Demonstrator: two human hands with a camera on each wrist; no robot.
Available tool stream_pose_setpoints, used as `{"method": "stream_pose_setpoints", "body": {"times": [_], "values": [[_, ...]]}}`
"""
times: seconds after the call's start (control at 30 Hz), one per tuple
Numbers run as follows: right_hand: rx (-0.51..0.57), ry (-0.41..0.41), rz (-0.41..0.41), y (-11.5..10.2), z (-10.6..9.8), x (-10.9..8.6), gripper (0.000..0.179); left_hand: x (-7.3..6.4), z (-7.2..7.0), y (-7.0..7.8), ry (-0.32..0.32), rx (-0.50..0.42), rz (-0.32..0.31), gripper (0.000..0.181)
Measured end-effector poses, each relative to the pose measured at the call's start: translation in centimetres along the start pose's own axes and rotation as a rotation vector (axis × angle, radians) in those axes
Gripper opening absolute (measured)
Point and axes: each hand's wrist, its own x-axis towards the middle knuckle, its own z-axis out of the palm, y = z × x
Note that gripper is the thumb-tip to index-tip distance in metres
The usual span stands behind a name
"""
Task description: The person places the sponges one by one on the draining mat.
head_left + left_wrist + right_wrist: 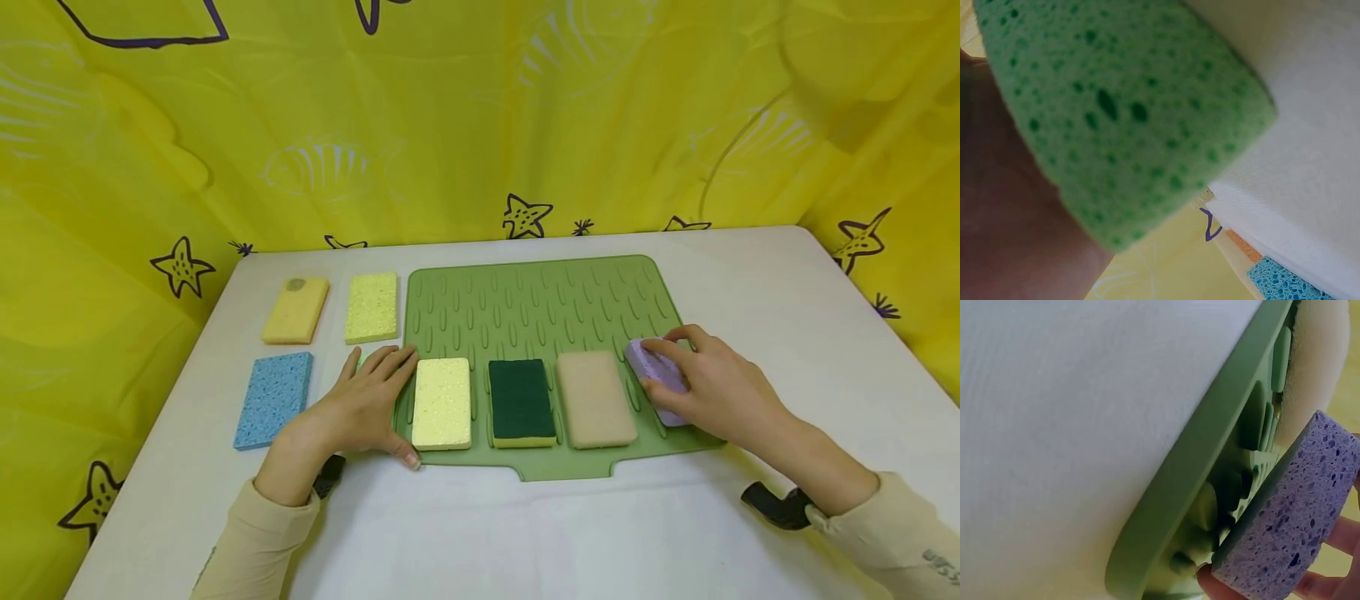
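A purple sponge (660, 369) lies at the right end of a row on the green ribbed mat (525, 300). My right hand (723, 387) pinches it between thumb and fingers; in the right wrist view the purple sponge (1294, 512) tilts over the mat's edge. My left hand (363, 408) spreads its fingers along the mat's left edge, thumb by the front corner. Mostly hidden behind that hand is a green sponge (1116, 119), large in the left wrist view. Closest to the left thumb on the mat is a pale yellow sponge (442, 404).
Between the hands, a dark green scrub sponge (521, 400) and a beige sponge (595, 400) continue the row. Left of the mat on the white table (480, 533) lie a blue sponge (274, 400), an orange-yellow sponge (297, 312) and a speckled yellow sponge (372, 307). A yellow curtain (450, 125) hangs behind.
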Motion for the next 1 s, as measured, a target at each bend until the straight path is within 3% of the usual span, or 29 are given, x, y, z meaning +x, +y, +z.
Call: {"method": "stream_pose_setpoints", "body": {"times": [0.43,0.83,1.0], "values": [[-0.009,-0.022,-0.029,-0.85,0.15,-0.35,0.048,-0.04,-0.05,0.08,-0.001,0.002,-0.003,0.140],[0.000,-0.021,-0.067,-0.43,0.16,-0.87,0.051,-0.04,-0.06,0.14,0.005,0.006,-0.001,0.141],[0.044,-0.059,-0.059,0.03,-0.28,-1.01,0.057,0.03,-0.16,0.09,0.002,0.002,0.001,0.141]]}}
